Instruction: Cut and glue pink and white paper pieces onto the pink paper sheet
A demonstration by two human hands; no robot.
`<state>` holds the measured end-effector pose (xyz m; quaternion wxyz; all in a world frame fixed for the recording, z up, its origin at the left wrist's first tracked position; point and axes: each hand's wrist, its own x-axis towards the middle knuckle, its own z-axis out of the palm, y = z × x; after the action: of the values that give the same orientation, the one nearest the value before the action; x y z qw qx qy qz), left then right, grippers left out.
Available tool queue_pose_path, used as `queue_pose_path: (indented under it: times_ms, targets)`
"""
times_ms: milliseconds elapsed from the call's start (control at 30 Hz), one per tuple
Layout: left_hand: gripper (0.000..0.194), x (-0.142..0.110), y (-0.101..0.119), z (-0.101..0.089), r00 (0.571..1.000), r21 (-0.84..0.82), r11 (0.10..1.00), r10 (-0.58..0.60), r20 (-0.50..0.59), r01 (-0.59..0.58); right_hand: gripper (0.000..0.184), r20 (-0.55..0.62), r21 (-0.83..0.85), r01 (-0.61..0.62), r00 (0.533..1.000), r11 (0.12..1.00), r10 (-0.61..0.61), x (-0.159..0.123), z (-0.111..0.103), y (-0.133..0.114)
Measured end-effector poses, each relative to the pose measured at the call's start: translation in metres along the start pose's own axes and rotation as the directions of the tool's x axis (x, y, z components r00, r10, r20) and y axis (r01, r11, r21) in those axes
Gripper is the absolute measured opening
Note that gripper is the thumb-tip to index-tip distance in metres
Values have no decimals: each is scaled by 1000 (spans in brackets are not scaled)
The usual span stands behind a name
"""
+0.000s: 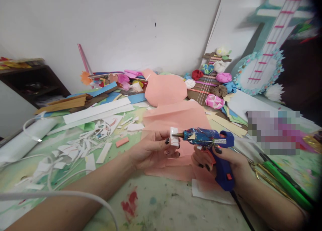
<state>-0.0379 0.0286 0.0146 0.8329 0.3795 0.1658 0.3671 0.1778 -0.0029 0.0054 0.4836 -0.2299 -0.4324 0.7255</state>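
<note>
Head | left hand (149,152): white piece (174,142) | right hand (238,165): glue gun (224,172) | label (220,141) (illegible)

Cannot read the label (220,141) on the glue gun (201,136) — print too small — nor see all of the right hand (238,162) behind it. Cannot tell what lies under the pixelated patch (273,133). Lose the teal guitar shape (260,64) past the top edge, the black cord (240,209) past the bottom.

The bare, dark-nailed left hand (152,149) pinches, its forearm (93,187) slanting in from lower left. The bare, dark-nailed right hand (235,162) curls in a grip.
</note>
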Motion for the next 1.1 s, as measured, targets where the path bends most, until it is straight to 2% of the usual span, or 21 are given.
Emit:
queue_pose_path:
  times_ms: [233,400,567,733,867,1100]
  targets:
    - [19,2,-1,0,999,-5,999,48,-14,-48,22,35,-16,-10,999,1000,10,-1,0,-2]
    - [28,0,-1,1,999,23,999,29,-42,-28,24,14,7,16,1000,1000,-16,-1,-2,1]
    - [22,1,-2,2,999,29,1000,-2,-35,3,24,-13,30,-17,1000,999,18,0,-1,-2]
    - [28,2,-2,3,1000,-9,1000,-16,-17,16,26,-6,17,-16,1000,1000,16,1,1,-4]
    - [19,1,-1,3,1000,7,1000,-7,-20,7,25,25,-10,-39,999,999,40,-1,-1,-2]
    - [17,0,-3,0,999,46,999,27,-47,-25,23,33,16,-32,999,999,32,-2,1,-2]
